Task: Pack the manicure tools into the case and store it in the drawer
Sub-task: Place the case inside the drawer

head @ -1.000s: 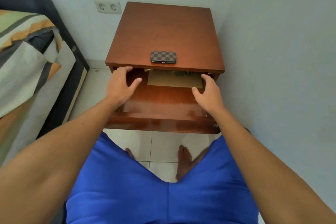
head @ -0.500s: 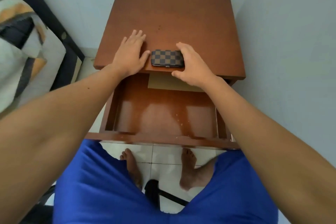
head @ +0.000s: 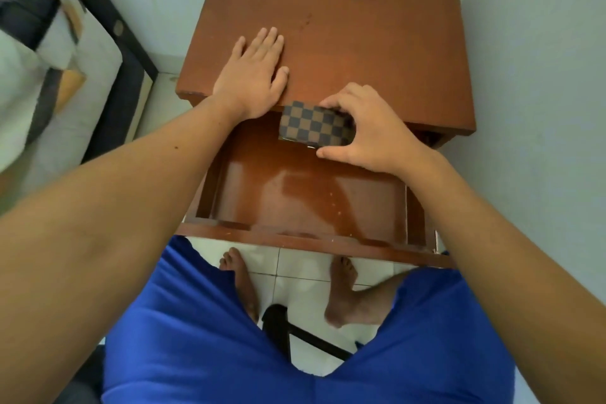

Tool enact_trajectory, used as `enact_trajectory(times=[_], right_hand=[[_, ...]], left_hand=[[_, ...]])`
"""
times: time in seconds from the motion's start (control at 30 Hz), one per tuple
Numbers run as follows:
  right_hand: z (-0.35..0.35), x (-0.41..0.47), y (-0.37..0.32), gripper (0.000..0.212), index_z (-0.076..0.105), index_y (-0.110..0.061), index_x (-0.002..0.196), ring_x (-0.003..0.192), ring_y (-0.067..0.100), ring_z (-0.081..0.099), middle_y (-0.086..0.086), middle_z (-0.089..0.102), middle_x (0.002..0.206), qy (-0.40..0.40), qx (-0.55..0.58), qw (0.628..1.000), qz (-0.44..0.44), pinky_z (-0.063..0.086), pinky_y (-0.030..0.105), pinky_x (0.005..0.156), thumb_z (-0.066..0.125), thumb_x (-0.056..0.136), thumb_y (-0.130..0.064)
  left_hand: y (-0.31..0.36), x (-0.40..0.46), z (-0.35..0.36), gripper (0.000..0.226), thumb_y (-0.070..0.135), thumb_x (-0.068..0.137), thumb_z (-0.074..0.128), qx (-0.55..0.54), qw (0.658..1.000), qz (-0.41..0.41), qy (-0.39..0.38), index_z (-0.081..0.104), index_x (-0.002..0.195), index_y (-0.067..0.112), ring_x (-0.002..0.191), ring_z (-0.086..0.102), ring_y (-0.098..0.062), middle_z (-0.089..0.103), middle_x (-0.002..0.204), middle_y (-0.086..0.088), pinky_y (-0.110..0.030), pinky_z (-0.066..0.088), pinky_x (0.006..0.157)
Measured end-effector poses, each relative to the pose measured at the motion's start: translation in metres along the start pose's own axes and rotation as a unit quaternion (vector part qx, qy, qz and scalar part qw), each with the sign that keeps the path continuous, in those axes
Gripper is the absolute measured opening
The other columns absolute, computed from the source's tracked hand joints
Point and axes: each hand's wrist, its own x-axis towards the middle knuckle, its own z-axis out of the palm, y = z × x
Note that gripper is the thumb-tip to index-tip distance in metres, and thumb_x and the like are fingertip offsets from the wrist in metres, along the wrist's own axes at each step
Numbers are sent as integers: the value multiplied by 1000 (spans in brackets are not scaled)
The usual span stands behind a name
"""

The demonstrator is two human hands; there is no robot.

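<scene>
Person seated, both bare arms reaching forward and down. Left hand (head: 254, 75) lies flat, palm down, fingers straight and close together, thumb angled out to the right; wrist roughly level, forearm running back toward the lower left. Right hand (head: 367, 131) curled in a grip, fingers arched over the top, thumb underneath pointing left, pinching the checkered case (head: 311, 126) between them. Right forearm comes in from the lower right. Blue shorts cover both thighs, knees spread; both feet bare and flat.
</scene>
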Motion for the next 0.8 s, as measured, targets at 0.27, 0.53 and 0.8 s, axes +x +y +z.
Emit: enact_trajectory(times=[0.27,0.53,0.8], right_hand=[[80,-23,13,81,55,-19,140,121,20,50,0,54,129,-129,-10,990,58,50,39,103,86,75,-56],[116,-11,26,86,52,-20,145,131,23,42,2,49,137,-129,0,986,108,46,43,109,90,73,-47],[120,-16,30,91,47,-25,150,136,23,37,2,46,145,-111,21,987,115,41,44,116,89,73,-50]], left_hand=[[1,-1,1,69,50,108,15,-7,1000,-12,8,15,167,16,162,6,-20,12,175,-5,-43,3,131],[0,-1,3,69,51,108,15,-11,1000,-10,16,17,167,16,162,7,-20,13,175,-5,-44,3,131],[-2,0,4,68,51,108,17,-13,1000,-11,20,18,167,17,162,8,-20,14,175,-4,-44,3,131]])
